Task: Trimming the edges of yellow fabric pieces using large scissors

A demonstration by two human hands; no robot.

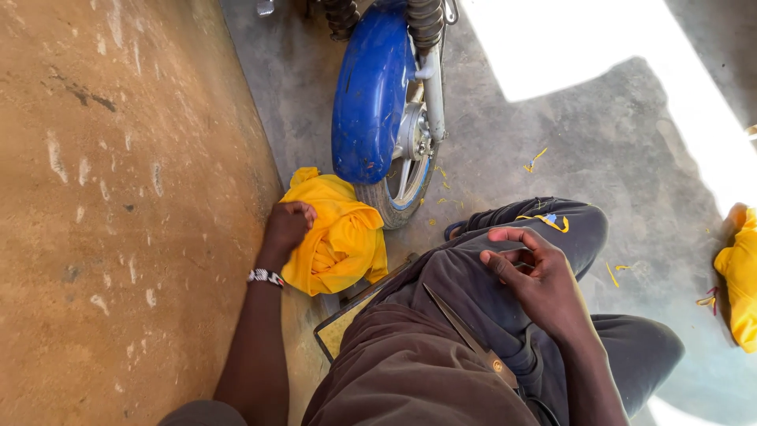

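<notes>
here, in the head view, the left hand is gripping the bunched yellow cloth, which is lying on the concrete floor, touching the motorcycle's front tyre under the blue fender. the right hand is resting loosely curled on the knee, holding nothing. i am thinking the cloth could be catching dirt from the tyre or snagging on the wheel. no package, label or sign is showing; only another yellow cloth at the right edge.

No packages, signs or screens show near the blue mudguard; the flat tan-faced thing below it may be a board, hard to tell
</notes>
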